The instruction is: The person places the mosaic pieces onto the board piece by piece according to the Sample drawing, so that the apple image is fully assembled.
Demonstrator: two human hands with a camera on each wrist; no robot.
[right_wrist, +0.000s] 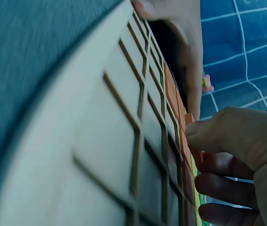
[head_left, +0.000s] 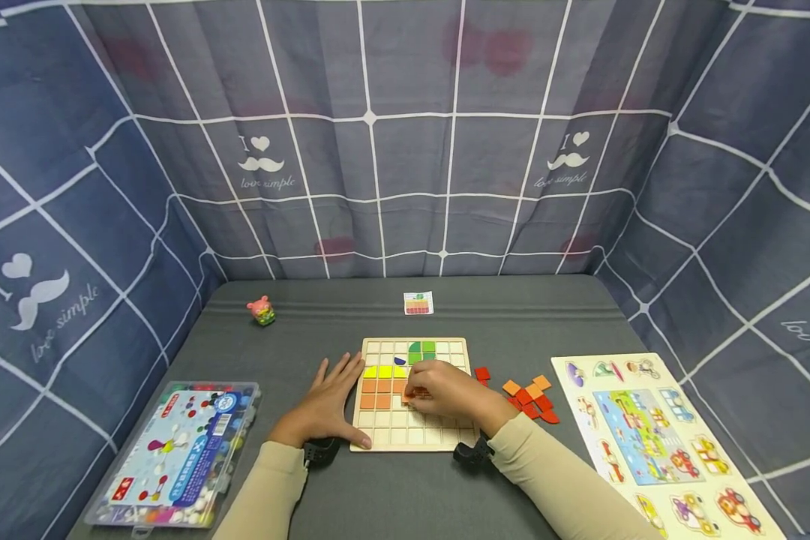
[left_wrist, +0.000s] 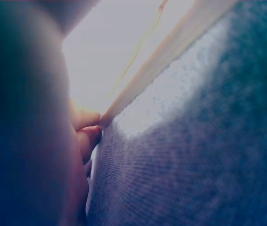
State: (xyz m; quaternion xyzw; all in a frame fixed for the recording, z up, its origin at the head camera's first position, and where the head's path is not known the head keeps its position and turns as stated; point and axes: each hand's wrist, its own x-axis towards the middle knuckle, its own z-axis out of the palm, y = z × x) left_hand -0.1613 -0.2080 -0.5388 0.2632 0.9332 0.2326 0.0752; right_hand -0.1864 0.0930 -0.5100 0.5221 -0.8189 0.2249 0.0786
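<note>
Orange tile (right_wrist: 196, 154): I see the right hand (head_left: 451, 388), fingers pinching it.
Wooden grid board (head_left: 415, 438): left hand (head_left: 327, 406), fingers spread, touches its left edge.

Left forearm (head_left: 263, 487) and right forearm (head_left: 574, 487), both in beige sleeves, reach forward from the near edge of the head view and angle inward. Left hand (head_left: 329, 407): back upward, fingers extended and spread, thumb splayed well away from the index finger. Right hand (head_left: 443, 390): directed leftward, thumb (right_wrist: 211, 131) and index finger pinched; remaining fingers bent, seen below in right wrist view. Hands near each other, apart
</note>
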